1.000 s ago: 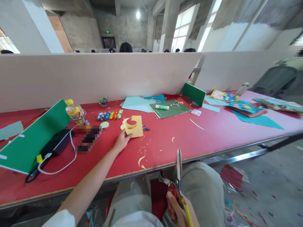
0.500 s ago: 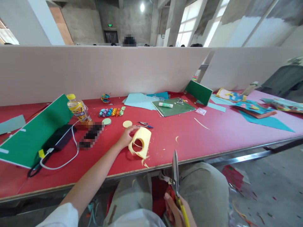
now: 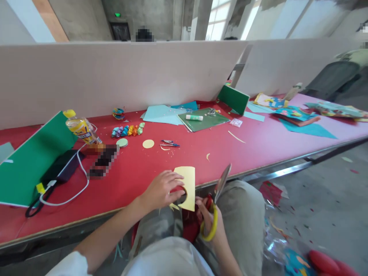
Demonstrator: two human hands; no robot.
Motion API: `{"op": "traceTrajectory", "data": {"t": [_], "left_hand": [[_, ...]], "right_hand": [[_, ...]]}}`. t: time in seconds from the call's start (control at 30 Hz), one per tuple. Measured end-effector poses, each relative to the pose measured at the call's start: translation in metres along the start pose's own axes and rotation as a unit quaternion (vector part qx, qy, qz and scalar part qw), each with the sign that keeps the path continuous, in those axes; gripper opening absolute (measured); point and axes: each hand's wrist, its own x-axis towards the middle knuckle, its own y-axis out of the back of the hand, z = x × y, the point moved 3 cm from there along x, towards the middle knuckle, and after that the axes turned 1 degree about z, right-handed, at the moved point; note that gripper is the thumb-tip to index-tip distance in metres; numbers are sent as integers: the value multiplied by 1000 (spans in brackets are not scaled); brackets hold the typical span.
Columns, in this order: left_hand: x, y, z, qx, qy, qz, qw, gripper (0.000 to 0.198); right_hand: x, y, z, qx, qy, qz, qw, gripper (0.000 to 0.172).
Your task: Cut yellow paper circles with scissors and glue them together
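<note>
My left hand [image 3: 166, 188] is closed on the left part of a pale yellow sheet of paper [image 3: 189, 184] with a round hole cut in it. The sheet is at the table's front edge, over my lap. In my right hand [image 3: 214, 222] is a pair of scissors [image 3: 221, 184] with yellow and red handles, blades pointing up and away, just right of the paper and apart from it. Farther back on the red table lie a yellow paper disc [image 3: 148, 143], a light green disc [image 3: 122, 143] and a compass-like drawing tool [image 3: 170, 143].
To the left stand a green board [image 3: 37, 165], a drink bottle [image 3: 83, 130] and a black box [image 3: 61, 166] with a white cable. Behind are coloured candy-like twists [image 3: 128, 130], blue paper [image 3: 161, 115] and a glue stick [image 3: 194, 117] on a green folder [image 3: 207, 120]. Scraps litter the floor.
My left hand has drawn the yellow paper towards me and to the right, off the middle of the table. The scissors have tilted to the right and come up closer to the paper.
</note>
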Motion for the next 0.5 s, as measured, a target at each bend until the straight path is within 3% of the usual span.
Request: {"op": "traceTrajectory", "data": {"t": [0.1, 0.17, 0.23, 0.27, 0.3, 0.37, 0.43, 0.5], "left_hand": [[-51, -33, 12, -37, -21, -1, 999, 25], [-89, -63, 4, -46, 8, -28, 999, 27], [-117, -93, -15, 4, 147, -29, 989, 30], [-126, -105, -25, 34, 224, -27, 974, 43], [-129, -117, -33, 56, 279, -36, 958, 61], [-117, -135, -43, 72, 325, -78, 940, 81], [-89, -144, -48, 41, 322, -135, 936, 77], [-55, -147, -50, 3, 304, -171, 937, 56]], "right_hand": [[8, -10, -13, 26, 25, -13, 999, 36], [11, -12, -20, 44, 37, -9, 998, 34], [13, -8, -28, 57, 66, 17, 996, 33], [14, -3, -33, 64, 87, 37, 994, 32], [15, 3, -40, 74, 108, 59, 990, 32], [14, 18, -54, 105, 140, 96, 980, 33], [10, 35, -69, 139, 152, 130, 970, 35], [2, 50, -81, 154, 149, 168, 962, 37]]}}
